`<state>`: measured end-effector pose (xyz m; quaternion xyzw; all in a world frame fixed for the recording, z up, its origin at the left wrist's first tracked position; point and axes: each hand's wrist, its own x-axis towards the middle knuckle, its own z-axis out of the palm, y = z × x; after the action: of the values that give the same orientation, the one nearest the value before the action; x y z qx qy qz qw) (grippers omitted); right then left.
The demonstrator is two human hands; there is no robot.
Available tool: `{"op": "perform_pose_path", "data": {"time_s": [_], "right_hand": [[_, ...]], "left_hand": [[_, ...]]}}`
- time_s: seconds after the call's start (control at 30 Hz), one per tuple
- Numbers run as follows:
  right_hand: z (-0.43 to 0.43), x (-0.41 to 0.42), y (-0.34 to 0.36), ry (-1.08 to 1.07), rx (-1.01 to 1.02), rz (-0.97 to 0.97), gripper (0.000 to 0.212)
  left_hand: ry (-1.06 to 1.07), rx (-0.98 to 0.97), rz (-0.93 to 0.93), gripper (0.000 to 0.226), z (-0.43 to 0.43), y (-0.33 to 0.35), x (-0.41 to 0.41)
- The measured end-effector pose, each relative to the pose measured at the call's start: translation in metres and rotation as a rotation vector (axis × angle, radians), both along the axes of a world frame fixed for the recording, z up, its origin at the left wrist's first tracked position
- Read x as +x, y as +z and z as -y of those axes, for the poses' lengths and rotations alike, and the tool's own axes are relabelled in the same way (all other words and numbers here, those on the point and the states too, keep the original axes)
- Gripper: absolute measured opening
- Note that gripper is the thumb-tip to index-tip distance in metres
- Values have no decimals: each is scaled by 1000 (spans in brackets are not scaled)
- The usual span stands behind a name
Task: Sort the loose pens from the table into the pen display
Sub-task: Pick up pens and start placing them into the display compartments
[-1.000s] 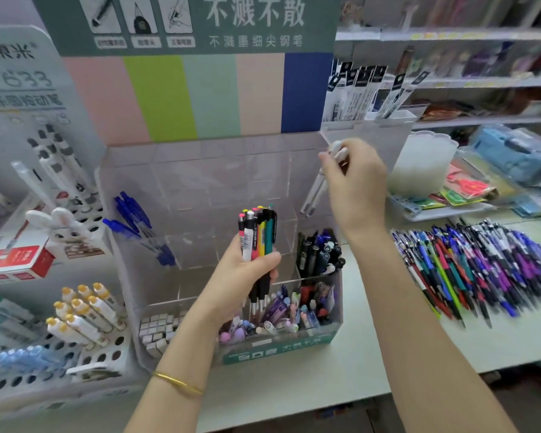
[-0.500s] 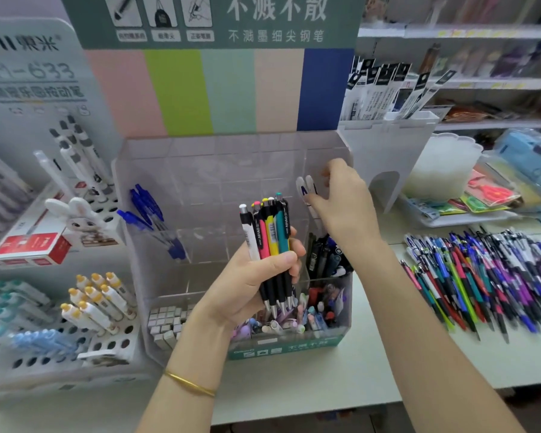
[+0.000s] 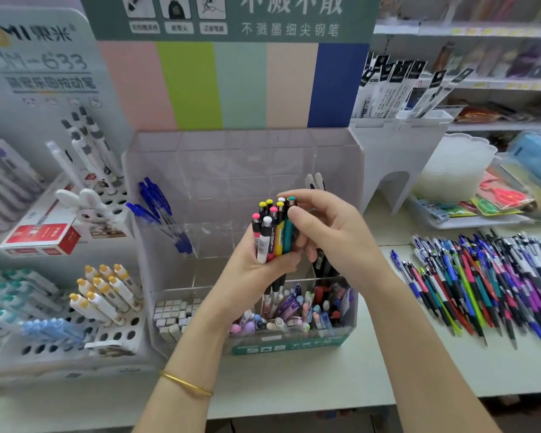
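Note:
A clear acrylic pen display (image 3: pixel 241 135) stands at the middle of the table. My left hand (image 3: pixel 253 273) grips an upright bundle of pens (image 3: pixel 270 235) with pink, yellow, white and teal tops, in front of the display. My right hand (image 3: pixel 331 235) has thumb and forefinger curled round the top of the teal pen (image 3: pixel 288 235) in that bundle. Two white pens (image 3: pixel 314 181) stand in a rear right compartment. Blue pens (image 3: pixel 156 201) lean in a left compartment. The pile of loose pens (image 3: pixel 481 276) lies on the table to the right.
Front compartments hold small erasers (image 3: pixel 172 317) and mixed pens (image 3: pixel 306 307). A white perforated rack (image 3: pixel 113 335) with yellow-capped pens and a red box (image 3: pixel 41 239) are on the left. A white riser (image 3: pixel 397 151), a tub and a tray of packets (image 3: pixel 481 220) stand behind the loose pile.
My right hand lowered the white pens into the rear right compartment, let them go and came down to the top of the bundle. My left hand raised the bundle slightly.

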<state>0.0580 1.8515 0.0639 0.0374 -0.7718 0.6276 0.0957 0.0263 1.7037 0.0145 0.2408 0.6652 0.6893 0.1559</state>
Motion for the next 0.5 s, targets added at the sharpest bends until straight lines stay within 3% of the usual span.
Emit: {"op": "perform_pose_path", "data": {"time_s": [0.13,0.37,0.5], "right_hand": [[-3,-2,5,46,-64,49,21],[2,-11,24,-28,315,67,13],[4,-18,27,-21,346,95,16]], "left_hand": [[-95,24,105,43,7,-4,-2],[-238,53,179,46,11,-6,2],[-286,101,241,48,13,-6,3]]}}
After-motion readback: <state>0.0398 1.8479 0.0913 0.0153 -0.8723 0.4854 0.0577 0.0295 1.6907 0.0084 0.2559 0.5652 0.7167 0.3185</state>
